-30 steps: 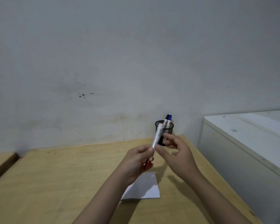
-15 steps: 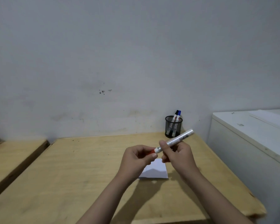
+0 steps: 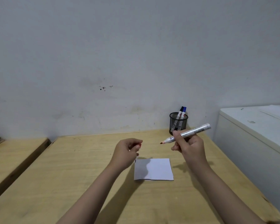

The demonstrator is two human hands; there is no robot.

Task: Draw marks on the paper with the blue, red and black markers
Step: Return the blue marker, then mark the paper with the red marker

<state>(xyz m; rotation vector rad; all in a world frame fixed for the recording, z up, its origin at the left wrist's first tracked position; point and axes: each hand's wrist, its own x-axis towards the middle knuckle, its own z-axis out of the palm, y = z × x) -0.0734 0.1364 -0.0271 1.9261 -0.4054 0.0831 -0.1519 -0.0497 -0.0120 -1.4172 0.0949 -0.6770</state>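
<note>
Now the red marker (image 3: 187, 134) is uncapped, hands pulled apart.

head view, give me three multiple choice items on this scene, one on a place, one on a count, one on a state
1. Where is the paper?
A. flat on the table
B. in the mesh cup
C. on the white cabinet

2. How many markers stand in the mesh cup?
A. none
B. two
C. four

3. The marker in the right hand is:
A. capped
B. uncapped
C. touching the paper

Answers:
1 A, it lies on the wood between the forearms.
2 B, one black and one blue cap show.
3 B, its bare tip shows, raised above the paper.
</note>
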